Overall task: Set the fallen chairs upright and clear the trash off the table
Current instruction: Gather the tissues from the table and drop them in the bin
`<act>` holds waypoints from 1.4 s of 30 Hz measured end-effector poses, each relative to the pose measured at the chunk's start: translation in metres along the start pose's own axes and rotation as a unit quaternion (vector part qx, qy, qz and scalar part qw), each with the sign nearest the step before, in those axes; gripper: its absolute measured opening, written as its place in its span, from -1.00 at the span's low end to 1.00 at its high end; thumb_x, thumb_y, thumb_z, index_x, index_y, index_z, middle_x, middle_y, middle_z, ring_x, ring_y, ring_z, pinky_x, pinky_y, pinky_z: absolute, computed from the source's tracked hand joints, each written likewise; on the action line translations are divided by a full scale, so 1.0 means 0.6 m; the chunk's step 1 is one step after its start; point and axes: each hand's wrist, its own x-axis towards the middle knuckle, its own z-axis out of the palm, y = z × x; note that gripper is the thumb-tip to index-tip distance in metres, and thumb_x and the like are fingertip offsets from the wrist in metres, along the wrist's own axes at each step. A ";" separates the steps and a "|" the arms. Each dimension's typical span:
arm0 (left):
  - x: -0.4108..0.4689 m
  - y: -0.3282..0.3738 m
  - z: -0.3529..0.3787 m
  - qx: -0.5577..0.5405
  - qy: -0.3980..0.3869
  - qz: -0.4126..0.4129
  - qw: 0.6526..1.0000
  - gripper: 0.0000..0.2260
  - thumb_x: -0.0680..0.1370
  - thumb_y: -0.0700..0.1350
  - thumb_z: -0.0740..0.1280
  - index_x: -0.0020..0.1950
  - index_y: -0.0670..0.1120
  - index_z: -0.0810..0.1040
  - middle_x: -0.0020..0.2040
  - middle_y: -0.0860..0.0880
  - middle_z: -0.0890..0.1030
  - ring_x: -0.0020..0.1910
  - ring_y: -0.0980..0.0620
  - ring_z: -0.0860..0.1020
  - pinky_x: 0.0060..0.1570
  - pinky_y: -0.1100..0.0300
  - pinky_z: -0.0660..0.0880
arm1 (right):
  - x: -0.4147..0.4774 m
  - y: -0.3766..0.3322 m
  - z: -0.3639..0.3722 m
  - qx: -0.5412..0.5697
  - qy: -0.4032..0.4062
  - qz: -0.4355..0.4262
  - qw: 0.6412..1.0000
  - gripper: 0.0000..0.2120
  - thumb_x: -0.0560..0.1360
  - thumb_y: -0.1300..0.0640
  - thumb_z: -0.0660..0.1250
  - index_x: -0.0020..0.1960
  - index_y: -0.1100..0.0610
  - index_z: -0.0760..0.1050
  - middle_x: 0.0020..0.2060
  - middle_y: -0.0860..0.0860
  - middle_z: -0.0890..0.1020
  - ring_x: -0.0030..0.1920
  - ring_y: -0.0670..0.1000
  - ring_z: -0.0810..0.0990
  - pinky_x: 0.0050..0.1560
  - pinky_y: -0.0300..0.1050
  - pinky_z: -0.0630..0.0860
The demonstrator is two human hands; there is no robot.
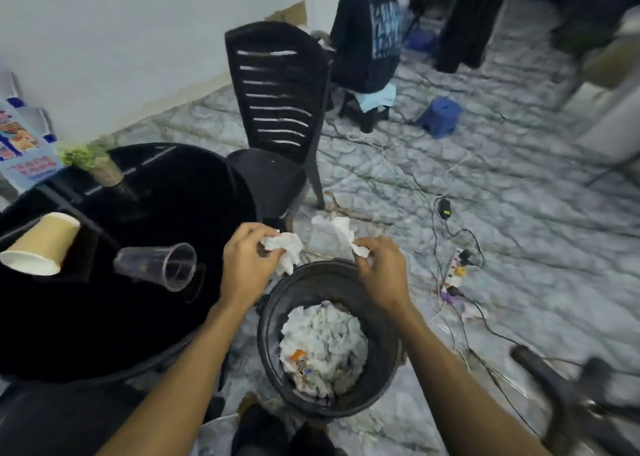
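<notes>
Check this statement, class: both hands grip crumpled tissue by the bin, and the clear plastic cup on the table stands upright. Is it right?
Not quite. The head view shows the clear plastic cup lying on its side on the table, not upright. The rest holds: the left hand and the right hand each grip crumpled tissue by the bin.

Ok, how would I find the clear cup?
Find the round black table on the left. Two cups lie on their sides there. The clear cup is the see-through one nearer the bin; the paper cup beside it is brown.
</notes>
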 end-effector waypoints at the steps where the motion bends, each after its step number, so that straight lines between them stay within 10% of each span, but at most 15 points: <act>1: -0.007 -0.001 0.026 0.004 -0.021 0.005 1.000 -0.80 0.37 -0.26 0.54 -0.04 -0.12 0.67 -0.03 0.01 0.57 -0.10 0.07 0.58 -0.11 0.07 0.62 | -0.014 0.026 -0.007 -0.003 -0.002 0.017 1.000 -0.76 0.42 0.31 0.38 0.07 0.15 0.64 -0.07 0.14 0.65 0.00 0.18 0.57 -0.06 -0.22 0.26; 8: -0.058 -0.054 0.171 0.034 -0.137 -0.034 0.989 -0.74 0.35 -0.23 0.56 0.01 -0.12 0.68 -0.01 -0.01 0.57 -0.19 0.07 0.56 -0.16 0.49 0.47 | -0.081 0.169 0.027 -0.009 -0.033 0.125 0.992 -0.77 0.47 0.22 0.36 0.11 0.12 0.63 -0.02 0.12 0.65 0.04 0.15 0.57 -0.03 -0.13 0.39; 13: -0.099 -0.146 0.241 0.054 -0.212 -0.061 0.974 -0.66 0.32 -0.15 0.60 0.07 -0.03 0.68 0.09 0.01 0.59 -0.09 0.01 0.62 -0.08 0.06 0.63 | -0.111 0.260 0.107 -0.020 -0.146 0.169 0.975 -0.64 0.43 0.12 0.42 0.22 0.09 0.57 0.11 0.11 0.62 0.12 0.17 0.56 0.10 -0.03 0.47; 24: -0.176 -0.255 0.294 0.085 -0.283 -0.100 0.950 -0.63 0.30 -0.14 0.61 0.08 -0.04 0.68 0.11 -0.02 0.63 0.02 -0.02 0.62 0.10 0.07 0.58 | -0.149 0.353 0.205 -0.025 -0.198 0.221 0.955 -0.60 0.41 0.07 0.46 0.23 0.11 0.55 0.11 0.14 0.60 0.15 0.14 0.57 0.09 -0.10 0.45; 42: -0.032 -0.065 0.069 0.061 -0.096 -0.041 0.993 -0.65 0.38 -0.09 0.55 0.14 -0.02 0.65 0.12 0.08 0.59 0.10 0.11 0.57 0.15 0.50 0.34 | 0.008 0.062 0.078 0.034 -0.163 0.047 0.985 -0.63 0.44 0.05 0.44 0.23 0.06 0.53 0.16 0.03 0.60 0.17 0.03 0.56 0.17 -0.14 0.48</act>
